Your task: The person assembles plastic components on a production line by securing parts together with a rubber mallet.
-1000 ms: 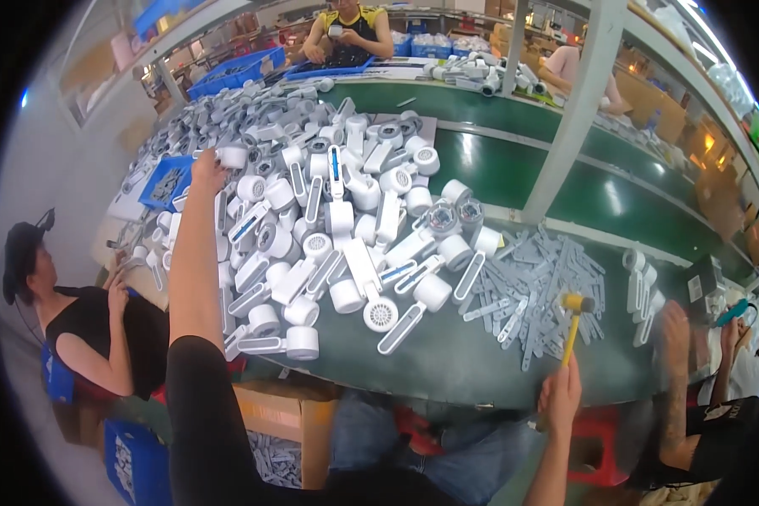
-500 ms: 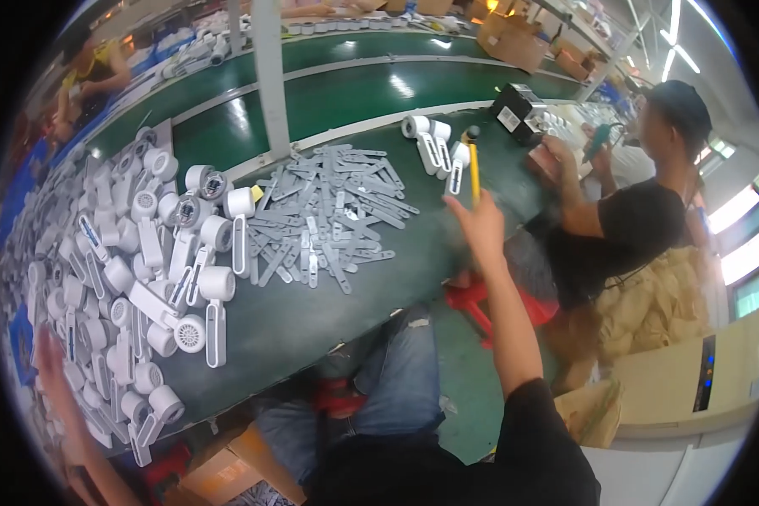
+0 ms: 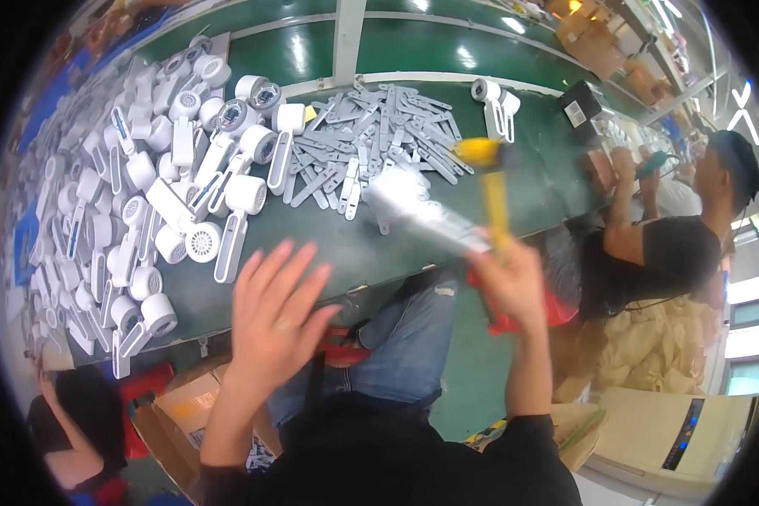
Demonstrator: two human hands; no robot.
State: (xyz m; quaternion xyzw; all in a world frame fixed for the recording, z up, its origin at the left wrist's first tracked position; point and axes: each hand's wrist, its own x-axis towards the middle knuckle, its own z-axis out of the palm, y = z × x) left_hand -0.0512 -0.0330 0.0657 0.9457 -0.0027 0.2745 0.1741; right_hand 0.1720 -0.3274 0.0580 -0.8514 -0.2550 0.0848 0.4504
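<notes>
My right hand (image 3: 514, 282) is closed around a hammer (image 3: 497, 207) with a yellow handle, its head up. The same hand also grips a white handheld fan (image 3: 430, 215), blurred by motion, whose round end points to the far left over the bench. My left hand (image 3: 277, 316) is raised near the bench's front edge, fingers spread, with nothing in it. Beyond the fan lies a heap of flat grey handle covers (image 3: 379, 135). A large pile of white fans (image 3: 143, 185) covers the bench's left side.
Two white fans (image 3: 499, 110) lie at the far right of the bench, near a black box (image 3: 584, 105). A co-worker (image 3: 666, 244) in black sits at the right, and another person (image 3: 76, 430) is at lower left. An open carton (image 3: 177, 413) stands below the bench.
My right hand has drawn back from the right-hand fans, with one of them now in it beside the hammer. My left hand has come in from the far left. The view has shifted.
</notes>
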